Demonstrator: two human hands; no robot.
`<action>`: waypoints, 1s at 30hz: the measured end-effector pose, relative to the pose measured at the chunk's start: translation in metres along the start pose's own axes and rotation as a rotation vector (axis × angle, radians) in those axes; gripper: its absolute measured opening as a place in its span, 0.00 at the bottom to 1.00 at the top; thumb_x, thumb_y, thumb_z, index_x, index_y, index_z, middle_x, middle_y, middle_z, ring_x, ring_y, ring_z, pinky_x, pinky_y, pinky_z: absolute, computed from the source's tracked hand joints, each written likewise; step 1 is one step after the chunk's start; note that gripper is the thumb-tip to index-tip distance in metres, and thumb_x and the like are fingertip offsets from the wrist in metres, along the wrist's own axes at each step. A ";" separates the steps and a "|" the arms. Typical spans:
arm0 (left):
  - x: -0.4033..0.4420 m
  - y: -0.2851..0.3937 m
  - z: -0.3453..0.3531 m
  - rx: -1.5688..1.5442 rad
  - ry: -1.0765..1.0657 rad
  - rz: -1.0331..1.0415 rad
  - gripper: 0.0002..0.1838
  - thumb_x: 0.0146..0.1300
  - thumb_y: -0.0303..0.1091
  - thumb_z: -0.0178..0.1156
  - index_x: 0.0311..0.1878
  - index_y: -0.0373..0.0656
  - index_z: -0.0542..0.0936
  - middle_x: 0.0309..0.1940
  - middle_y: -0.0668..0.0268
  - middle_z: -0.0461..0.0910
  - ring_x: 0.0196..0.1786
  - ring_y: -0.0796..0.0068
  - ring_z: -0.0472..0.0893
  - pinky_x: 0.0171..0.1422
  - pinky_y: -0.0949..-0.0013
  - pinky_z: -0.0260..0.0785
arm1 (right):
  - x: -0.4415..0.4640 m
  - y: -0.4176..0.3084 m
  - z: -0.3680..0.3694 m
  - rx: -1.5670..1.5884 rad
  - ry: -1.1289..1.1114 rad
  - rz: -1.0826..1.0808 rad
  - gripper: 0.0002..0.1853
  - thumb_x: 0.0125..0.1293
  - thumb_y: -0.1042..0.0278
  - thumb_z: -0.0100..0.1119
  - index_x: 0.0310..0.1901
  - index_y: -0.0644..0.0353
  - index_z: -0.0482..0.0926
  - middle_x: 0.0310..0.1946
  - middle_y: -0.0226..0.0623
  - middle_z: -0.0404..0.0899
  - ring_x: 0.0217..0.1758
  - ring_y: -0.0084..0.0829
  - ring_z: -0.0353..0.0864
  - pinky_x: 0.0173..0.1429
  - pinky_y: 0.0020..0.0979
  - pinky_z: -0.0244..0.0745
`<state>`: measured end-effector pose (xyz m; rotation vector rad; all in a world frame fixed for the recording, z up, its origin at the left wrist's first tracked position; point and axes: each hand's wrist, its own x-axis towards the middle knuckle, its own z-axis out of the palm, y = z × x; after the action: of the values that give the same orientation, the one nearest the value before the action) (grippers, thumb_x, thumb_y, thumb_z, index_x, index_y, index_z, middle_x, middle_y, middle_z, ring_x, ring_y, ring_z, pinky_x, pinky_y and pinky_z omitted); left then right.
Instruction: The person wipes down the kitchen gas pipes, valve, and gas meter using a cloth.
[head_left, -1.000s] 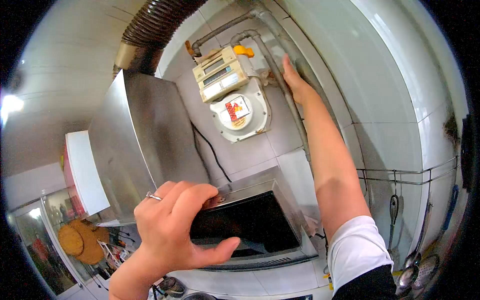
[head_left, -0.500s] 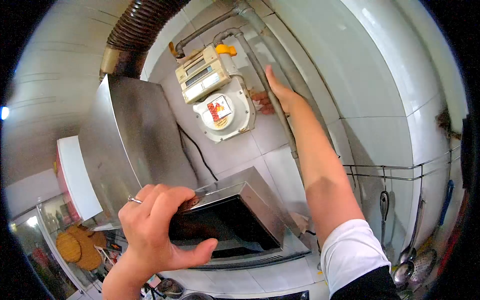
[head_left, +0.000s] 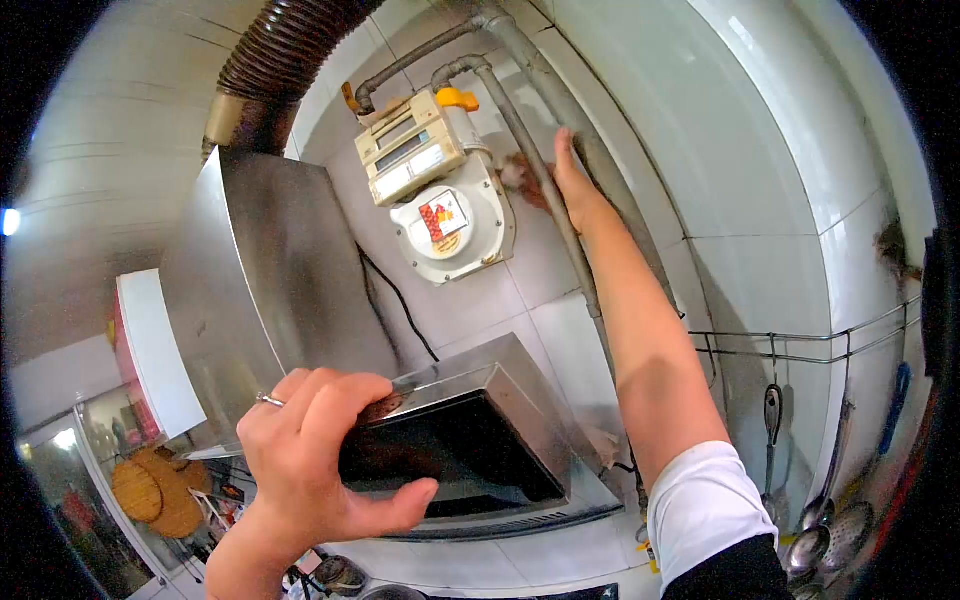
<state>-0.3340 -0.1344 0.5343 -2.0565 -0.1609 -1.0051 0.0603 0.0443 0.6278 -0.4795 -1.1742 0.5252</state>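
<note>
My left hand point(head_left: 310, 450), with a ring on one finger, hooks its fingertips over the top edge of the range hood's metal front box point(head_left: 500, 400). Its thumb stretches across the dark glossy panel. My right hand point(head_left: 575, 185) reaches up among the grey gas pipes point(head_left: 535, 150). Its thumb points up to the right of the thinner pipe, while the fingers pass behind that pipe towards the tiled wall, beside the gas meter point(head_left: 440, 225). Those fingers are partly hidden and blurred; a pale patch shows at them, which I cannot make out.
A brown ribbed duct point(head_left: 285, 60) rises from the steel hood body point(head_left: 280, 260). A black cable point(head_left: 405, 300) hangs along the wall. At right, ladles and a skimmer point(head_left: 850, 530) hang from a wire rail point(head_left: 790, 337). Woven mats point(head_left: 150, 490) hang at lower left.
My right hand's fingers have moved slightly up along the wall behind the pipe. My left hand stays on the hood edge. The view has shifted a little.
</note>
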 end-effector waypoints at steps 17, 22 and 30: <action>-0.001 0.000 -0.001 -0.019 0.015 -0.006 0.28 0.37 0.54 0.66 0.38 0.42 0.77 0.27 0.62 0.75 0.29 0.59 0.75 0.35 0.62 0.65 | -0.042 -0.024 0.017 -0.283 -0.008 0.264 0.64 0.35 0.06 0.33 0.44 0.71 0.79 0.36 0.45 0.74 0.34 0.38 0.77 0.43 0.36 0.79; 0.000 0.004 -0.003 -0.003 0.022 -0.016 0.27 0.36 0.52 0.67 0.38 0.44 0.76 0.26 0.63 0.75 0.29 0.59 0.75 0.34 0.62 0.64 | -0.038 -0.010 0.004 -0.292 -0.045 0.300 0.59 0.46 0.10 0.32 0.65 0.59 0.65 0.45 0.44 0.78 0.44 0.37 0.76 0.44 0.42 0.74; -0.001 0.003 -0.003 -0.013 0.035 -0.014 0.27 0.36 0.50 0.68 0.39 0.45 0.76 0.27 0.64 0.75 0.30 0.60 0.76 0.33 0.62 0.64 | -0.035 -0.021 0.009 -0.341 0.258 -0.122 0.58 0.54 0.15 0.29 0.73 0.61 0.46 0.75 0.43 0.35 0.78 0.36 0.33 0.76 0.34 0.36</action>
<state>-0.3352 -0.1385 0.5333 -2.0504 -0.1510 -1.0530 0.0440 0.0071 0.6182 -0.7395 -1.0382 0.1497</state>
